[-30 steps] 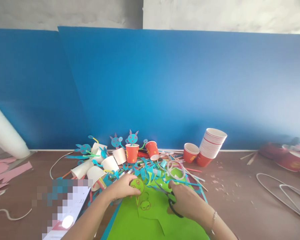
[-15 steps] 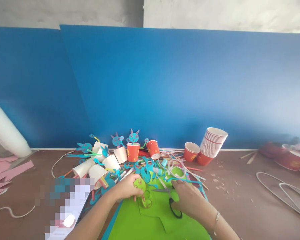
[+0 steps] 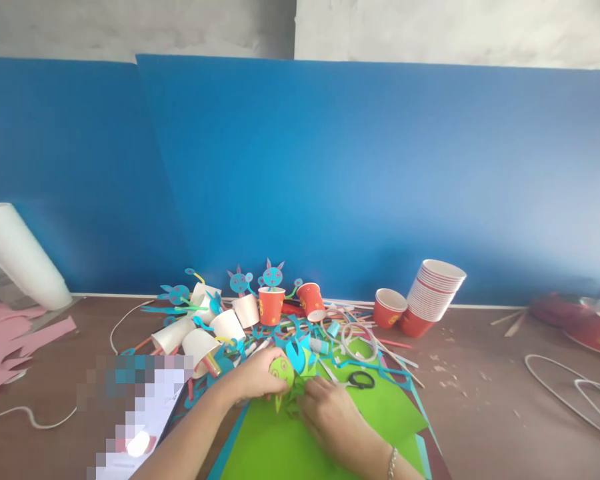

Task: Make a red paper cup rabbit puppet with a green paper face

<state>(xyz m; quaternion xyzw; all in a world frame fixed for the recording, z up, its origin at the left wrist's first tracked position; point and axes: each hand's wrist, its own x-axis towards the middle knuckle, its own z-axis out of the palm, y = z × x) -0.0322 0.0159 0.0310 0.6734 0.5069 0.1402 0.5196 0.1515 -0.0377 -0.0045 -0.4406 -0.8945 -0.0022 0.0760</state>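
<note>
Scissors (image 3: 363, 380), by the R hand half a sec. ago, have been left lying just beyond it, & the R hand (image 3: 330, 413) has been brought in close to the L hand (image 3: 257, 375). A round green paper face (image 3: 283, 370) is pinched btwn thumb & fingers of the L hand. R-hand fingers are bunched narrow over crumpled-looking green scraps (image 3: 296, 393); whether any are gripped can't be told, as the fingertips are hidden. A bracelet (image 3: 393, 462) is worn on the R wrist.

Beneath both hands, a green sheet (image 3: 270, 447) is spread, w/ blue paper showing at its edges. The far side is crowded by blue paper cutouts (image 3: 295, 357), sticks & a clear coiled ring (image 3: 360, 343). Further back, a blue cat-like face (image 3: 273, 277) is propped in an upright red cup (image 3: 271, 308); another red cup (image 3: 311, 303) is tipped beside it. White cups (image 3: 227, 325) are strewn to the left. To the right, a leaning cup stack (image 3: 435, 293) is seen next to a single red cup (image 3: 390, 309), all backed by a blue panel (image 3: 300, 173). At far left: white roll (image 3: 23, 257), pink paper (image 3: 20, 340).

The green face is held above the sheet's far-left part, its drawn reddish circles visible, w/ a pointed piece hanging below; its lower edge is partly covered by the thumb.
</note>
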